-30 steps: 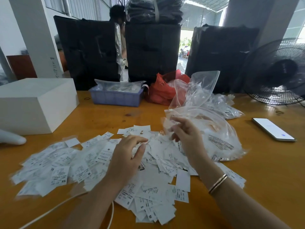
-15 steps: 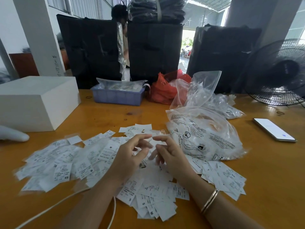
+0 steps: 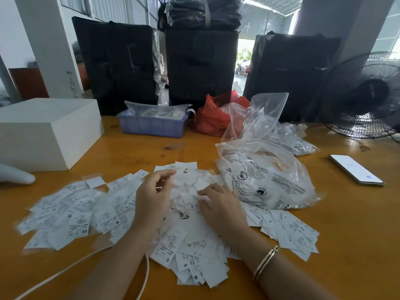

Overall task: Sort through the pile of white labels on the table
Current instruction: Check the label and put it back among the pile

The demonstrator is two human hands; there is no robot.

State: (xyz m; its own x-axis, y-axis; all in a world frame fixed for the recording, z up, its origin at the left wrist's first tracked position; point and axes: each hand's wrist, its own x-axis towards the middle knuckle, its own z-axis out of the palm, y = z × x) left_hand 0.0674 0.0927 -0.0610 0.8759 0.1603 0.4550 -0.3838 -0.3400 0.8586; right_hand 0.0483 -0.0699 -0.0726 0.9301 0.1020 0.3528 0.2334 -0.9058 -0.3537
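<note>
Since the earlier frame, right hand [image 3: 218, 202] drops flat onto the label pile [image 3: 186, 241], fingers spread, at 3 o'clock of the left hand [image 3: 151, 195], whose loosely curled fingers hold nothing.

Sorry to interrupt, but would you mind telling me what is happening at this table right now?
A person is sorting a pile of white labels spread over a wooden table. The left hand hangs just above the pile with its fingers loosely curled, and the right hand rests flat on the labels with the fingers spread. Neither plainly holds a label. A clear printed plastic bag lies just beyond the right hand, and a phone sits further right.
</note>
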